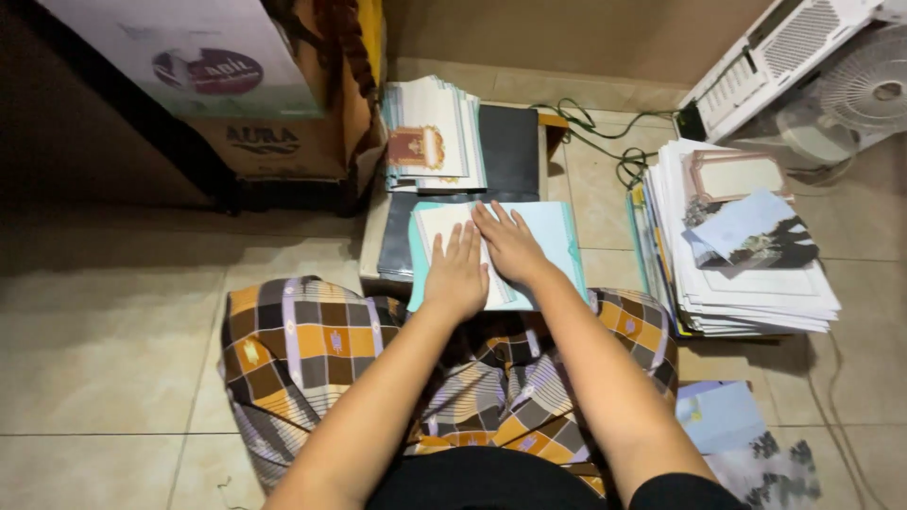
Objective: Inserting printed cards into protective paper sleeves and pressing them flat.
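Observation:
I sit on a tiled floor with a checked brown, orange and purple cloth [302, 349] over my legs. Both hands lie flat, palms down, on a stack of white and pale teal sheets [553, 246] just in front of my knees. My left hand [455, 271] presses the near left part of the stack with its fingers together. My right hand [510, 244] rests beside it, fingers spread toward the far left. Neither hand grips anything.
Beyond the stack lie more white sheets [430, 132] and a dark folder [508, 149]. A tall pile of papers [746, 274] stands at the right. Cardboard boxes [274, 85] sit at the far left, a white fan [864, 90] and green cables [614, 142] at the far right.

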